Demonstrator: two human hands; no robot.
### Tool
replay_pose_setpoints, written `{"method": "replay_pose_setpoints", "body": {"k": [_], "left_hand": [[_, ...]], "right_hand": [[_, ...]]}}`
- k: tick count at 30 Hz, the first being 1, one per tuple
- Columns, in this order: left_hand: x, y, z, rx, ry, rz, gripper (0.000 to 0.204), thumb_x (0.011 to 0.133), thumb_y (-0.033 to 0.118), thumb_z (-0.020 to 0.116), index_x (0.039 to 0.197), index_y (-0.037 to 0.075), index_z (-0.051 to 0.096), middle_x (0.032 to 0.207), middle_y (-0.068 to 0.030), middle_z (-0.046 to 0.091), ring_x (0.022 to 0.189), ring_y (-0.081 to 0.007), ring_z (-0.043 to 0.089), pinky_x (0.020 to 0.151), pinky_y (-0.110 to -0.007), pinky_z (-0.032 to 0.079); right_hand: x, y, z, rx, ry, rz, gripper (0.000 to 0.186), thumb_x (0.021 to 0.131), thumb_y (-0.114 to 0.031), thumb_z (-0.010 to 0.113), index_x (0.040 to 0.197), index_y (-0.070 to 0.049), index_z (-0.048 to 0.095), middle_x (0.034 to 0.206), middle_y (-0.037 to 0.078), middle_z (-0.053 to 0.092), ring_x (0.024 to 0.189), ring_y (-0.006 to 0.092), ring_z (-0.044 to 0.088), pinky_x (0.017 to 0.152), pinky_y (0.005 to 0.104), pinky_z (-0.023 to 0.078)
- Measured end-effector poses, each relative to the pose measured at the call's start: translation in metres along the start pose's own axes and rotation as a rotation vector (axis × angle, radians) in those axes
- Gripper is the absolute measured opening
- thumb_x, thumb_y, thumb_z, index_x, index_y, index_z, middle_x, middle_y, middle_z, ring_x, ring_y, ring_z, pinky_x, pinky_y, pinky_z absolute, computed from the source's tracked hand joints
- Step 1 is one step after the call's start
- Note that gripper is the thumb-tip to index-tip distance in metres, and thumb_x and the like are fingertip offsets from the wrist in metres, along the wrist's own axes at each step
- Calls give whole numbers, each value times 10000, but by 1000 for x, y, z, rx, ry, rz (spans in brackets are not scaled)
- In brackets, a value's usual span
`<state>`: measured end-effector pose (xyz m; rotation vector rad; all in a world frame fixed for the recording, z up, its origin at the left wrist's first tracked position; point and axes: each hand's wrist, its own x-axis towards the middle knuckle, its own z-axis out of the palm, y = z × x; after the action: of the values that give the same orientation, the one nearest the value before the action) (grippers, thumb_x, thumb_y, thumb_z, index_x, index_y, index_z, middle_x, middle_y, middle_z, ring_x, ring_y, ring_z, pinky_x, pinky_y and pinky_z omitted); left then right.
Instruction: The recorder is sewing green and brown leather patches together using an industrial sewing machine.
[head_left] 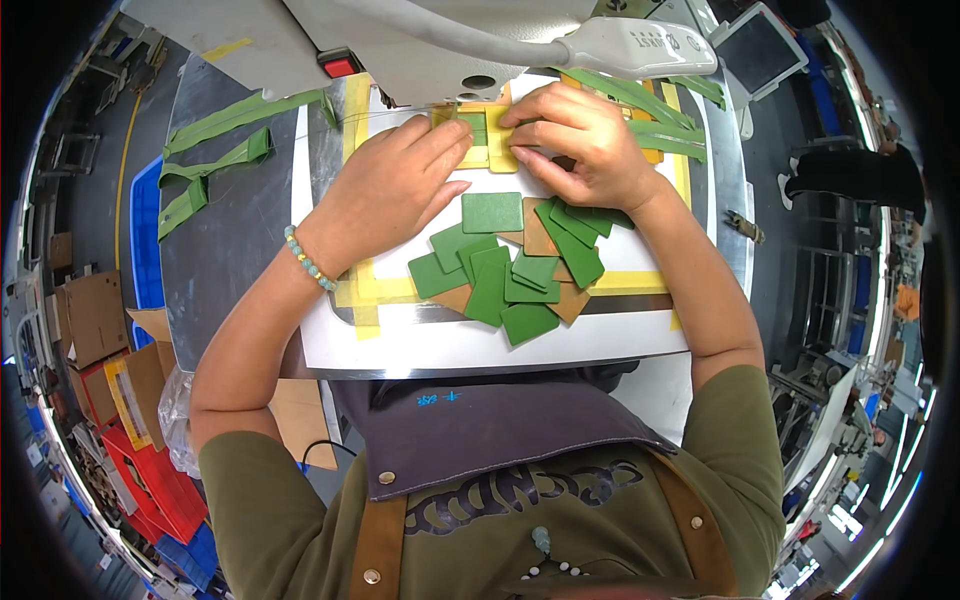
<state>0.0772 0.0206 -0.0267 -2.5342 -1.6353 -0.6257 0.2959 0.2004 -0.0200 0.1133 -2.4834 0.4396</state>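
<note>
A yellow rectangular frame point(503, 150) lies flat under the machine head, and a green piece point(478, 128) shows through its opening. My left hand point(390, 190) rests on the frame's left side, fingers close together and fingertips pressed down, thumb apart. At the frame's right side, my right hand point(590, 145) has bent fingers gripping its edge. Just below my hands is a loose pile of green leather-like pieces point(490, 285) with rounded corners, some showing brown backs point(540, 235). One green rectangle point(492, 212) lies at the top of the pile, nearest the frame.
A white sewing-machine-like head point(430, 75) overhangs the white work surface point(480, 345), with a grey lamp point(640, 47) along it. Long green strips lie left point(240, 118) and right point(640, 95). A red switch point(340, 66), boxes point(92, 320) and a red crate point(150, 480) are at left.
</note>
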Motion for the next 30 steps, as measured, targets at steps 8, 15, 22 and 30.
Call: {"method": "replay_pose_setpoints", "body": {"k": [8, 15, 22, 30], "left_hand": [[-10, 3, -3, -53, 148, -68, 396, 906, 116, 803, 1262, -12, 684, 1295, -129, 692, 1034, -299, 698, 882, -392, 586], [-14, -3, -7, -101, 211, -97, 383, 861, 32, 827, 1232, -27, 753, 1296, -127, 770, 1029, -311, 710, 901, -391, 585], [-10, -2, -8, -150, 124, -98, 440, 879, 92, 824, 1290, -34, 734, 1400, -119, 736, 1096, -316, 679, 949, -389, 582], [-5, -9, -5, -197, 113, -57, 434, 893, 168, 833, 1283, -2, 747, 1423, -78, 729, 998, -299, 655, 894, -381, 579]], "right_hand": [[-1, -4, 7, 28, -147, -20, 350, 879, -149, 799, 1215, -56, 767, 1297, 71, 748, 1240, 305, 672, 1053, 468, 542], [-4, -3, 9, 11, -169, -19, 394, 914, -240, 809, 1267, -72, 763, 1340, 55, 746, 1280, 284, 656, 1064, 458, 532], [-2, -9, 9, 11, -147, 0, 388, 890, -282, 834, 1212, -69, 787, 1285, 72, 766, 1258, 292, 671, 1049, 450, 541], [-4, -5, 13, 31, -87, -15, 284, 907, -261, 788, 1110, -65, 804, 1191, 86, 769, 1200, 265, 687, 996, 420, 551]]}}
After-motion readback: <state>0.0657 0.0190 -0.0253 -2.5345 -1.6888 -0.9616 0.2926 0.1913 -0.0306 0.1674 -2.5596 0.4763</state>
